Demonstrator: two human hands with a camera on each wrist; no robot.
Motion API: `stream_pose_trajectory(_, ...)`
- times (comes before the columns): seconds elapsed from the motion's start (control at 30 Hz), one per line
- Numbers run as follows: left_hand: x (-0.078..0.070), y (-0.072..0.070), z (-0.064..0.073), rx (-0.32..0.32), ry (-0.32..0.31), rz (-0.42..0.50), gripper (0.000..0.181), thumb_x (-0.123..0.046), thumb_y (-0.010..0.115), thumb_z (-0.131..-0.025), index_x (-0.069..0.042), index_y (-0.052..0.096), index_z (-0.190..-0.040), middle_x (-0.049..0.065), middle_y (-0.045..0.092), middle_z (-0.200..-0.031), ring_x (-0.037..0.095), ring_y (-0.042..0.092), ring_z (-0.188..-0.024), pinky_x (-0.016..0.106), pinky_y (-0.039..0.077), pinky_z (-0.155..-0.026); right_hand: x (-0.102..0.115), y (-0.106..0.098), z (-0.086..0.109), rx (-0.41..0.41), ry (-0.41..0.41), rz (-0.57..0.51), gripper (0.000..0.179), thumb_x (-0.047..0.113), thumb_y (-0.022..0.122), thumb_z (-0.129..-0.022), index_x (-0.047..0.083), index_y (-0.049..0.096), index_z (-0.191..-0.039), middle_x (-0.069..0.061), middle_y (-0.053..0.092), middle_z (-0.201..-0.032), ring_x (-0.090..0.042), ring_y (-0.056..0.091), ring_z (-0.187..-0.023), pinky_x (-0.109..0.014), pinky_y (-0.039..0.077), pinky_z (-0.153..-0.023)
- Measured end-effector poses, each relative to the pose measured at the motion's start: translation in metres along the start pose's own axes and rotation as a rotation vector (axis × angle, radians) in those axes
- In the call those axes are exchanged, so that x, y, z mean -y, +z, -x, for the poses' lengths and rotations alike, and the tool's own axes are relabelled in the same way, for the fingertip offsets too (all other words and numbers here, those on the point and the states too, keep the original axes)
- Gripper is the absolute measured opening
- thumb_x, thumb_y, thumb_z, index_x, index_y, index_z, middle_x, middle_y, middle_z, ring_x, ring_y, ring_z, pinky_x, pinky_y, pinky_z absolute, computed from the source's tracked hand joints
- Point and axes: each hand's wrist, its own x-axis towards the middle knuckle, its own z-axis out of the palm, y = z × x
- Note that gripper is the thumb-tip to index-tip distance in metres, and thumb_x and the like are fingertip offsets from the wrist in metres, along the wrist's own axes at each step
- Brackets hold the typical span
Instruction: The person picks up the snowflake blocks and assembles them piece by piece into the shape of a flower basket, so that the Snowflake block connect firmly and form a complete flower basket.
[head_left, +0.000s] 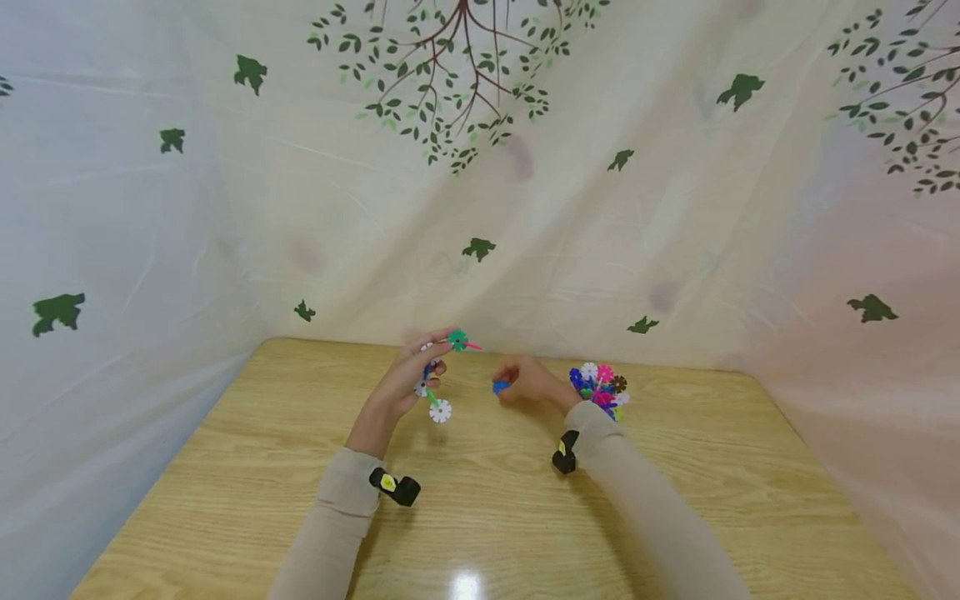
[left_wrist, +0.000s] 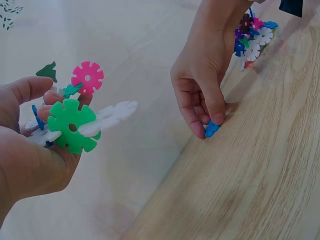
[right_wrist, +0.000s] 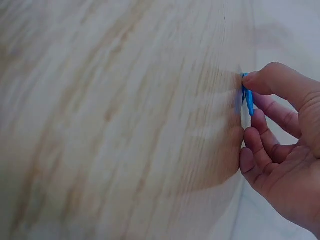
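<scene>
My left hand [head_left: 397,382] holds a linked chain of notched plastic flower discs, its fingers curled about the middle part. A green disc [left_wrist: 61,122] and a white disc [left_wrist: 116,116] stick out past the palm in the left wrist view, while a pink disc [left_wrist: 95,80] shows beyond the fingers. Blue and white discs sit partly hidden in the grip. To the right, my right hand [head_left: 534,382] pinches a single blue disc [right_wrist: 250,100] between thumb and fingertips, low over the wooden table [head_left: 487,500]. The two hands are apart.
A heap of loose flower discs [head_left: 600,387] in several colours lies on the table beside the right forearm. Behind the table's far edge hangs a pale curtain [head_left: 555,275] printed with leaves. Each wrist wears a small black camera [head_left: 565,454].
</scene>
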Motion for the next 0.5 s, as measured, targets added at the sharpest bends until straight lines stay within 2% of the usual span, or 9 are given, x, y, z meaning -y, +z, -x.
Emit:
stream_pose_trajectory(0.23, 0.0018, -0.0001, -0.0005, 0.001, 0.009, 0.005, 0.045, -0.024, 0.048, -0.109, -0.012, 0.046, -0.153, -0.004, 0.049, -0.093, 0.003, 0.043, -0.065, 0.016, 0.033, -0.049, 0.0006, 0.0007, 0.0002, 0.003, 0.017, 0.004, 0.026, -0.006, 0.076, -0.077, -0.006, 0.071, -0.103, -0.010, 0.070, -0.090, -0.011, 0.059, -0.080, -0.020, 0.051, -0.073)
stream_pose_trajectory(0.4, 0.0020, -0.0002, -0.0021, -0.001, 0.004, 0.019, 0.043, -0.024, 0.048, -0.109, -0.013, 0.047, -0.151, -0.005, 0.051, -0.092, 0.003, 0.043, -0.064, 0.015, 0.033, -0.048, 0.0021, 0.0002, 0.0011, -0.006, -0.019, -0.052, 0.024, -0.007, 0.077, -0.081, -0.008, 0.069, -0.104, -0.019, 0.071, -0.096, -0.012, 0.061, -0.084, -0.020, 0.050, -0.072)
stream_pose_trajectory(0.5, 0.0017, -0.0001, -0.0027, 0.001, 0.002, 0.019, 0.046, -0.024, 0.048, -0.109, -0.010, 0.044, -0.153, -0.006, 0.051, -0.093, 0.003, 0.043, -0.064, 0.015, 0.033, -0.048, 0.0038, 0.0017, 0.0029, -0.034, -0.026, -0.101, 0.025, -0.007, 0.074, -0.086, -0.009, 0.069, -0.110, -0.022, 0.071, -0.099, -0.011, 0.060, -0.081, -0.019, 0.050, -0.068)
